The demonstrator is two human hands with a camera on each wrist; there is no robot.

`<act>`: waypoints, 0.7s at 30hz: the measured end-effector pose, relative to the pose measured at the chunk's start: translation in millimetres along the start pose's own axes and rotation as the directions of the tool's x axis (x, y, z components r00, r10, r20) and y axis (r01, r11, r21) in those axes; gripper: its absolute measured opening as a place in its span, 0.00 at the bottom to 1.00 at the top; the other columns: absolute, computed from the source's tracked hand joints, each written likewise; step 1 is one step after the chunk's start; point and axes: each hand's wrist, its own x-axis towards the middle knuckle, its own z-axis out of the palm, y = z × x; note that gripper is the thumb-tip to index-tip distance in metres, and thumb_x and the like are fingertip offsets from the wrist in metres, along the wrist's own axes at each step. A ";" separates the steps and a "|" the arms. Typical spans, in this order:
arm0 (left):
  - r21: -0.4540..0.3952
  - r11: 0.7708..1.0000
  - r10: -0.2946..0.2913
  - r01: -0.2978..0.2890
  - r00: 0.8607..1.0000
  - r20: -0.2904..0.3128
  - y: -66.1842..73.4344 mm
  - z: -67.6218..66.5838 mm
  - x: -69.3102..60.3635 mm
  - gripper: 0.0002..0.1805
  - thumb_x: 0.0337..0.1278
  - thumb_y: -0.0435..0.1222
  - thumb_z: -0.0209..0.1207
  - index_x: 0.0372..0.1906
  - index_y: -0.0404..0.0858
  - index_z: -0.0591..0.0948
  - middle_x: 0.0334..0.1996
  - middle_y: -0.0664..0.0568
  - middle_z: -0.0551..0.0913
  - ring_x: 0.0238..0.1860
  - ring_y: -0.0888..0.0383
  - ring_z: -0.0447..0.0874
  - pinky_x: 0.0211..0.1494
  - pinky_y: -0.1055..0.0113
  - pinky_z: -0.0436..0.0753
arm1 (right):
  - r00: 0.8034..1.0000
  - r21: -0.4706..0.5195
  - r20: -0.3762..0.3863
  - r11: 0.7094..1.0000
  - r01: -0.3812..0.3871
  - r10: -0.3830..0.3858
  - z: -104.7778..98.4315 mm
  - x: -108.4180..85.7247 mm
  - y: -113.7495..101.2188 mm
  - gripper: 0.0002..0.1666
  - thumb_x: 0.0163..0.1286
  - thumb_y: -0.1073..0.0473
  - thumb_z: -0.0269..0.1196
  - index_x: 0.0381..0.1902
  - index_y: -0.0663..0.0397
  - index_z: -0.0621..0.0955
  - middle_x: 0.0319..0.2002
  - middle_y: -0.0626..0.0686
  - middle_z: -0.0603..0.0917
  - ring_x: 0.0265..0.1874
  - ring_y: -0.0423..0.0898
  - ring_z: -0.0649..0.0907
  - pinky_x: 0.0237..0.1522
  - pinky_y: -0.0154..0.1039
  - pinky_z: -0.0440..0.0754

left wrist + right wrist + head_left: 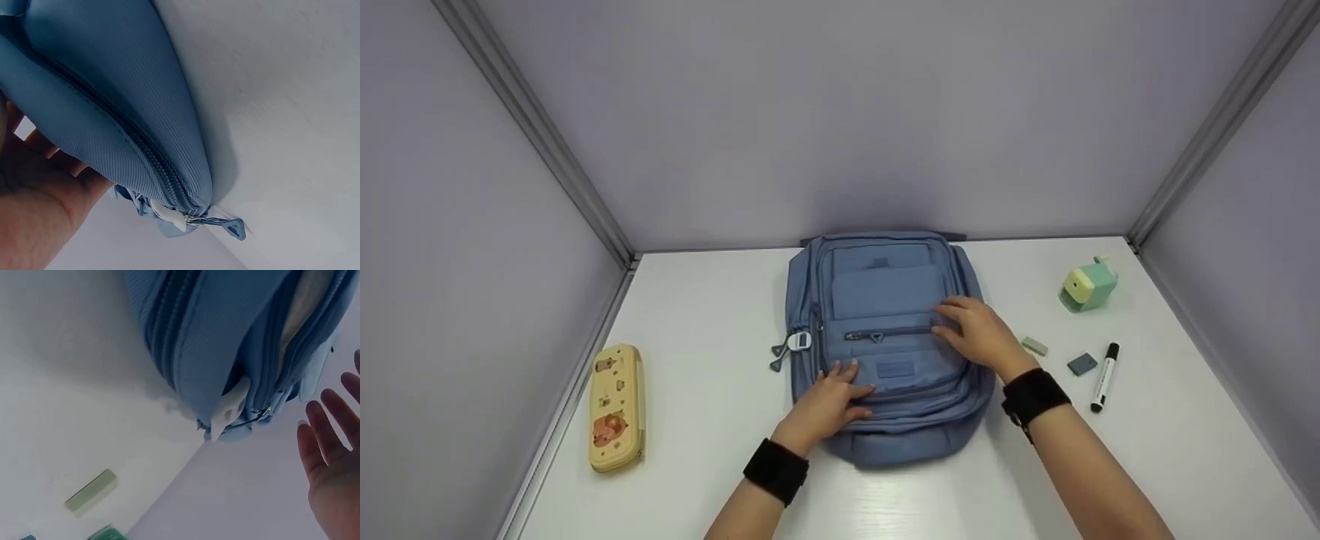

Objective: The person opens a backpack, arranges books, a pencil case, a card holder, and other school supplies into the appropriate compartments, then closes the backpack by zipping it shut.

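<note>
A blue backpack (889, 294) lies front side up on the white table in the head view. My left hand (826, 401) rests on the lower left of its front, fingers spread. In the left wrist view this hand's palm (50, 197) faces the bag's edge, and a curved zip (132, 132) runs beside it; its fingertips are partly hidden. Over the right end of the front pocket zip is my right hand (982, 334). The right wrist view shows its fingers (332, 419) loosely extended with nothing held. A triangular zip pull (876, 338) lies near that zip's left end.
A yellow pencil case (615, 409) lies at the left. On the right stand a green and yellow pencil sharpener (1087, 286), a pale green block (1034, 346), a dark grey-blue block (1082, 364) and a marker (1105, 377). Pale walls (870, 112) enclose the table.
</note>
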 end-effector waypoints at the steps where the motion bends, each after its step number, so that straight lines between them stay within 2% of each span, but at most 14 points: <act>1: 0.000 1.000 -0.002 0.002 1.000 0.003 0.0 -0.1 -0.2 0.26 0.59 0.50 0.63 0.62 0.46 0.80 0.71 0.37 0.62 0.70 0.32 0.56 0.66 0.38 0.62 | 0.999 0.013 0.036 1.000 0.021 -0.022 0.5 -2.2 -5.3 0.25 0.67 0.50 0.67 0.58 0.56 0.81 0.59 0.59 0.78 0.59 0.59 0.76 0.60 0.55 0.71; 5: 0.011 1.000 -0.010 0.010 1.000 0.013 -0.8 0.9 0.0 0.27 0.60 0.50 0.62 0.63 0.47 0.79 0.71 0.38 0.62 0.70 0.33 0.56 0.67 0.39 0.62 | 0.980 0.021 0.170 0.994 0.103 -0.105 7.7 -11.7 -25.3 0.34 0.64 0.40 0.67 0.63 0.49 0.79 0.65 0.55 0.74 0.65 0.56 0.72 0.64 0.54 0.67; 9: 0.032 0.999 -0.010 0.010 1.000 -0.001 -1.1 2.4 1.9 0.27 0.60 0.51 0.62 0.62 0.47 0.80 0.71 0.38 0.63 0.70 0.33 0.56 0.66 0.40 0.63 | 0.958 0.006 0.236 0.986 0.165 -0.161 16.4 -18.9 -38.4 0.35 0.63 0.38 0.67 0.63 0.46 0.79 0.67 0.53 0.73 0.67 0.55 0.69 0.66 0.55 0.65; 15: 0.048 0.999 0.010 -0.008 0.999 -0.033 -1.0 5.0 1.5 0.26 0.59 0.52 0.62 0.61 0.47 0.81 0.70 0.38 0.64 0.69 0.32 0.58 0.66 0.40 0.64 | 0.943 -0.014 0.262 0.976 0.217 -0.206 23.5 -27.0 -40.2 0.36 0.61 0.39 0.69 0.64 0.46 0.79 0.68 0.53 0.71 0.69 0.56 0.67 0.66 0.56 0.63; 21: 0.081 0.996 0.038 -0.034 0.998 -0.054 -2.0 5.8 -0.5 0.26 0.61 0.52 0.61 0.62 0.47 0.81 0.69 0.38 0.66 0.69 0.33 0.60 0.67 0.43 0.64 | 0.939 -0.021 0.270 0.974 0.226 -0.212 27.8 -34.7 -40.2 0.36 0.61 0.39 0.69 0.64 0.45 0.78 0.70 0.55 0.68 0.70 0.59 0.64 0.66 0.58 0.62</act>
